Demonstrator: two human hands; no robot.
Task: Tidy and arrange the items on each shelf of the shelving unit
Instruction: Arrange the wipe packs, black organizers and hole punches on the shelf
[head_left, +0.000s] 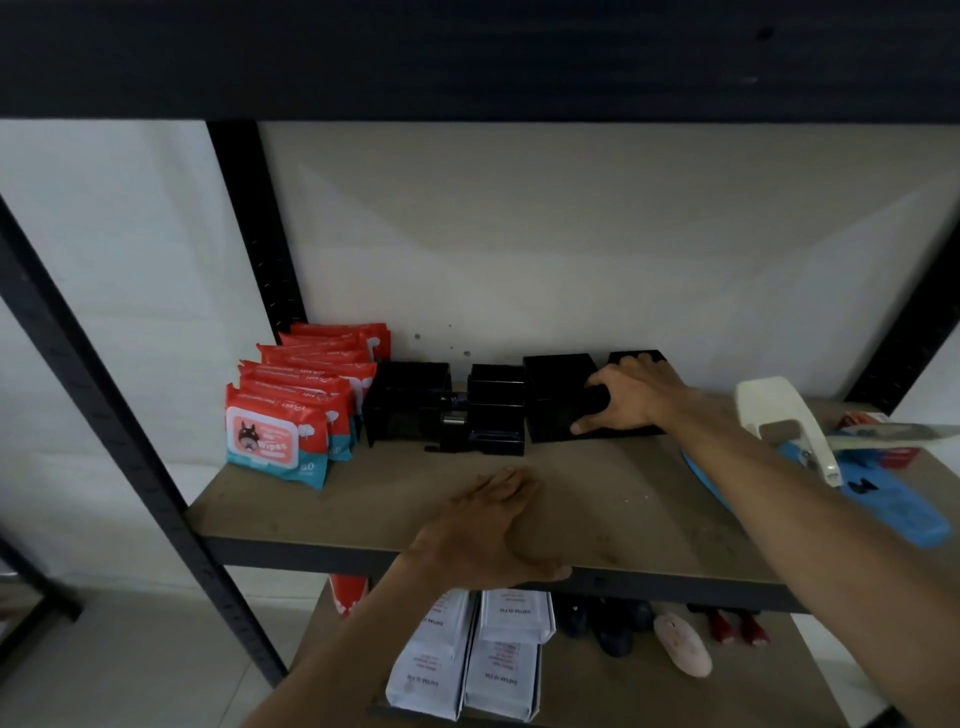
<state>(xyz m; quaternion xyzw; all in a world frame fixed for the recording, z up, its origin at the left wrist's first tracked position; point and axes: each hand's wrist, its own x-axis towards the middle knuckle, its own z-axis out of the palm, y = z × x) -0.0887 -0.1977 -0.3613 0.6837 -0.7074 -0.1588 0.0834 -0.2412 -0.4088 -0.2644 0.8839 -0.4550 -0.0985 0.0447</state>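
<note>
Shelf (363, 499): brown board in a black metal frame, mid level.
Wipes packs (278, 441): red/teal, standing in a row front to back, far left.
Black boxes (410, 402): lined up along the back, just right of the wipes.
End box (623, 357): rightmost of the line, touching its neighbour.
Right hand (631, 397): on the end box; grip closed round it, fingers over the back edge, thumb at the front.
Left hand (493, 530): palm down on bare board nr the front edge; grip released, fingers straight.
Right end: white stapler-like tool (789, 421) on a flat blue thing (893, 499).
Lower shelf: white bags (467, 660), lying flat.
</note>
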